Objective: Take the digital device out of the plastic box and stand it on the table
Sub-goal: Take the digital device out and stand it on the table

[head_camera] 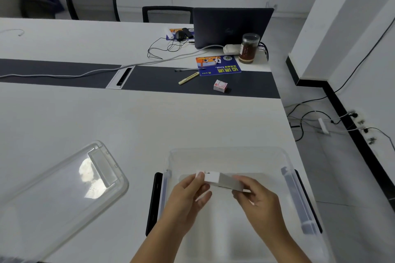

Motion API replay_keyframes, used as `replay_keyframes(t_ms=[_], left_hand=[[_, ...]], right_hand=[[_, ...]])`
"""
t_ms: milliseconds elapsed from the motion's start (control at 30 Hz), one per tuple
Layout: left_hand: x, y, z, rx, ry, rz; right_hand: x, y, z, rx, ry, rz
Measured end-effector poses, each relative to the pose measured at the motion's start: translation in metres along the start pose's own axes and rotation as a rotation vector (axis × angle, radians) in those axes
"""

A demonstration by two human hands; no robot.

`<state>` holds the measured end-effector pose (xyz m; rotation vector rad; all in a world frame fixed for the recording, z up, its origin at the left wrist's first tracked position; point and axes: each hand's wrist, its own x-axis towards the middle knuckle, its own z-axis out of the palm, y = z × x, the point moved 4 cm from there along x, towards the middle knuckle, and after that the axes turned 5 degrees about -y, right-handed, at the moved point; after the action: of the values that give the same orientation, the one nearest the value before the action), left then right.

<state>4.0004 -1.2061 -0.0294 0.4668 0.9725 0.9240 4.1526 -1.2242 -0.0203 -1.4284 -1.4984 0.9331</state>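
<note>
Both hands grasp the white digital device [218, 179] above the open plastic box [286, 177] at the table's [139, 126] near right edge: left hand [190, 196] pinching its left end, right hand [256, 198] its right end.

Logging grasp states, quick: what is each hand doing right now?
Left hand: fingers closed on the white device, at its left end.
Right hand: fingers closed on the same device, at its right end.

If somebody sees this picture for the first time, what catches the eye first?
Two bare hands, left hand and right hand, hold a small white and grey device over the clear plastic box at the front right. The box's transparent lid lies on the white table to the left.
</note>
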Motion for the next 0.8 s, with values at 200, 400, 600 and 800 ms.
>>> replay_keyframes(t_ms=[200, 400, 600, 800], left_hand=[[-0.003, -0.011, 0.01, -0.16, -0.112, 0.05], [-0.001, -0.001, 0.0, -0.05, -0.031, 0.255], [-0.009, 0.007, 0.0, 0.243, -0.013, 0.326], [-0.01, 0.008, -0.005, 0.355, -0.072, 0.279]], right_hand=[[0.002, 0.0, 0.006, -0.062, 0.052, -0.09], [0.001, 0.0, 0.006, 0.066, -0.085, 0.059], [0.01, -0.009, 0.008, 0.141, -0.264, 0.118], [0.009, -0.007, 0.006, 0.295, -0.298, 0.207]])
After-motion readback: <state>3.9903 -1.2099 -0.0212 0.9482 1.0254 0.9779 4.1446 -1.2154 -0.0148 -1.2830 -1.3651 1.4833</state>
